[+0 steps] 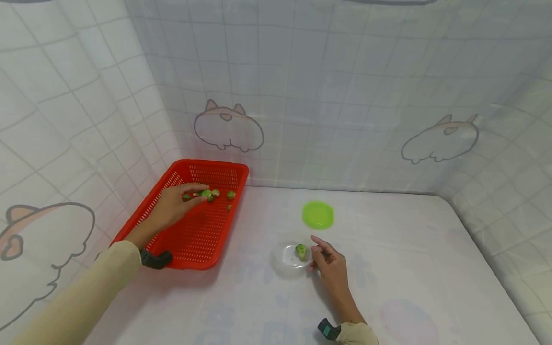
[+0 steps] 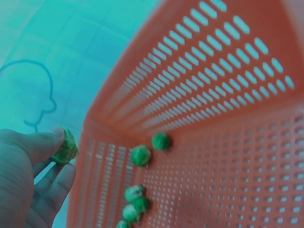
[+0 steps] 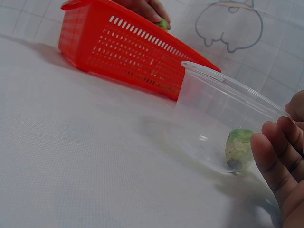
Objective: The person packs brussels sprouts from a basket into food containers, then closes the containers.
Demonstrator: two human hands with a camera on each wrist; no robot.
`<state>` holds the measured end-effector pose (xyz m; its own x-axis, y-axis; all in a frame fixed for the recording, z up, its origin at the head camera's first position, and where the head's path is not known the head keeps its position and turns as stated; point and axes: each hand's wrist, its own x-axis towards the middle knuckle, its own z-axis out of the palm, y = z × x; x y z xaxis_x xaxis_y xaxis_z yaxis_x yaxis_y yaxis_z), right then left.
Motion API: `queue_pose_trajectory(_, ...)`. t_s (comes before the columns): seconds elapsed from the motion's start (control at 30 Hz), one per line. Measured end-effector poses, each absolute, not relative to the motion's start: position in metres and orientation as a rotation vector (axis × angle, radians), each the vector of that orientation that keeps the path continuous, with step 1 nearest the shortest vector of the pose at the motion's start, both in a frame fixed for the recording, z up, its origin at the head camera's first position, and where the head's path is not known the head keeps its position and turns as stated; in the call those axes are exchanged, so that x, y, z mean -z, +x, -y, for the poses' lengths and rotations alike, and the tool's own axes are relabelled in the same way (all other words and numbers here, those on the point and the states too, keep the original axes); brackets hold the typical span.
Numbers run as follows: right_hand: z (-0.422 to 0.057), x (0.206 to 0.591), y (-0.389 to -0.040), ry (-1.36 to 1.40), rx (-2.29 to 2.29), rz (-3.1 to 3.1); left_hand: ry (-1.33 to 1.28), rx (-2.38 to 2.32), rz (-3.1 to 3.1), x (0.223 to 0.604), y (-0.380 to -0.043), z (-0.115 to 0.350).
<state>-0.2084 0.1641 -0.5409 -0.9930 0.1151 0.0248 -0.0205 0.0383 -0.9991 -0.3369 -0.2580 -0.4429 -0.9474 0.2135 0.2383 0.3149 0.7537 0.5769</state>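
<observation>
My left hand [image 1: 174, 203] is over the red plastic basket [image 1: 222, 235] in the head view. It pinches a Brussels sprout [image 2: 65, 148] between thumb and fingertips, level with the basket's rim in the left wrist view. Several other sprouts [image 2: 141, 155] lie in the basket along one side. At the middle of the table stands a round clear plastic container [image 3: 199, 109], upright, with one Brussels sprout [image 3: 237, 147] inside. My right hand [image 1: 333, 268] holds this container by its right side, thumb at the rim and fingers against the outer wall.
A bright green round piece [image 1: 318, 215] lies flat on the white table [image 1: 409, 249], behind the container. White sheets with a grid and cartoon animals [image 1: 228, 127] enclose the table at the back and on both sides. The basket stands at the left, close to the back sheet.
</observation>
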Motion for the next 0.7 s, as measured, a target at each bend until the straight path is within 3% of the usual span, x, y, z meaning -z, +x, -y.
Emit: queue_pose_trajectory(0.7, -0.165, 0.554, -0.213, -0.104, -2.112, 2.178, -0.537, 1.156, 2.722, 0.424, -0.316, 0.215)
